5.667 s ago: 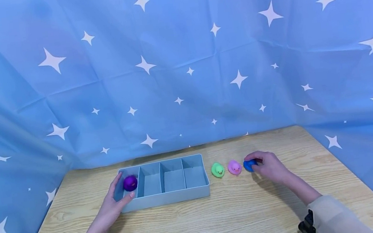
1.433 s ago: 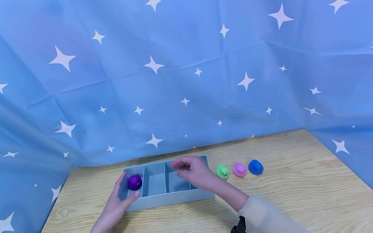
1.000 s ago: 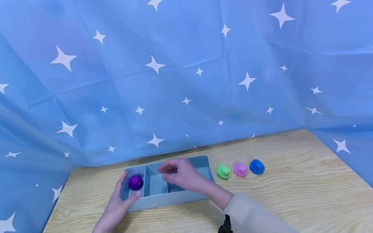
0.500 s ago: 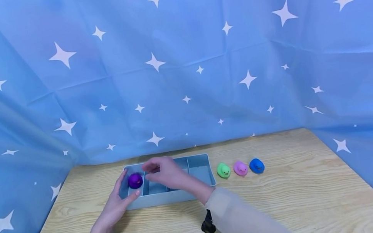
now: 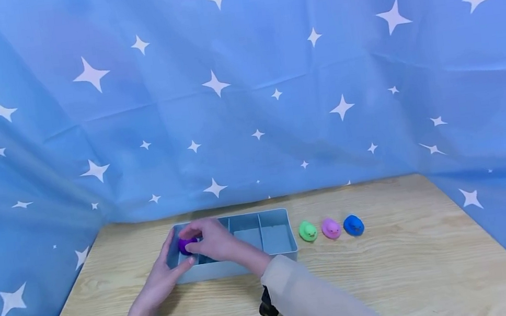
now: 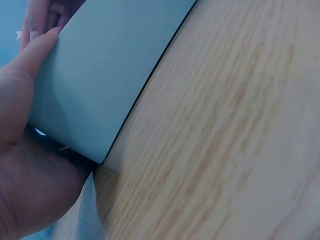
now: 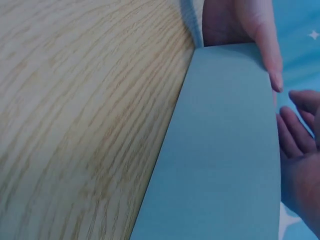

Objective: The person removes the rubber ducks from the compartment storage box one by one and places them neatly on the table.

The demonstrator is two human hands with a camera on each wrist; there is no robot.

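A grey-blue box [image 5: 277, 233] with several compartments in a row lies on the table. My left hand [image 5: 162, 277] grips its left end, thumb over the front rim and fingers along the end wall. A purple rubber duck [image 5: 185, 246] sits in the leftmost compartment, partly covered by my right hand [image 5: 216, 241]. That hand reaches across the box with its fingers loosely bent and spread around the duck in the head view. In the right wrist view, its fingertips [image 7: 286, 114] show above the rim, with nothing between them; the duck is hidden behind the wall.
A green duck [image 5: 308, 231], a pink duck [image 5: 331, 228] and a blue duck [image 5: 353, 225] stand in a row right of the box. The wooden table [image 5: 389, 267] ends at a blue star-patterned curtain [image 5: 279, 139] behind and at the sides.
My right hand has left the blue duck and travelled leftward over the box, compartment by compartment, to the purple duck. My left hand keeps its place on the box end.
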